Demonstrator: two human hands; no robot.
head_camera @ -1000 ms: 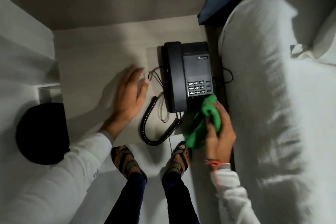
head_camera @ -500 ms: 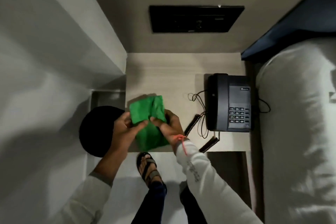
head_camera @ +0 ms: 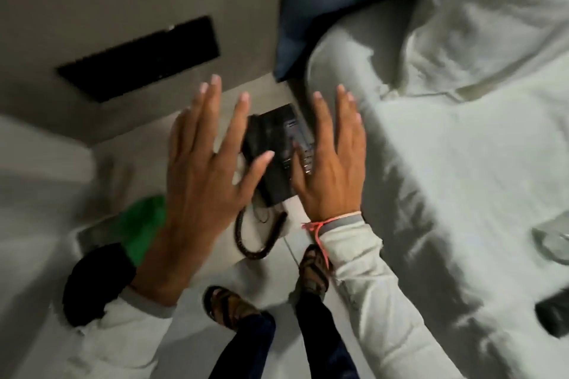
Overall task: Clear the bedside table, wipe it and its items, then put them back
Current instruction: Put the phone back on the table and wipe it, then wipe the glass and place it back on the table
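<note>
Both hands are held flat and spread above the tabletop (head_camera: 129,160), palms down, with nothing gripped in either. The left hand (head_camera: 200,169) is raised at about 10 o'clock of the telephone (head_camera: 274,160), the right hand (head_camera: 332,163) at about 2 o'clock, so that the telephone is framed between them. Whether the right thumb touches the keypad cannot be told, as the frame is blurred. The hands seem to be emptied and opened on purpose, probably so that the telephone can be taken from both sides and lifted off or squared up.

The green cloth (head_camera: 141,224) is laid down at the 8 o'clock end of the tabletop, near its front edge and partly hidden behind the left forearm; it is judged to be parked there to be within easy reach. The coiled cord (head_camera: 255,243) is left hanging over the front edge at 6 o'clock of the telephone, and it could snag if the telephone is lifted.

A glass (head_camera: 554,243) and a dark object (head_camera: 554,314) are seen on the bed (head_camera: 462,163) at 3 to 4 o'clock, apparently set aside there while the tabletop is wiped.
</note>
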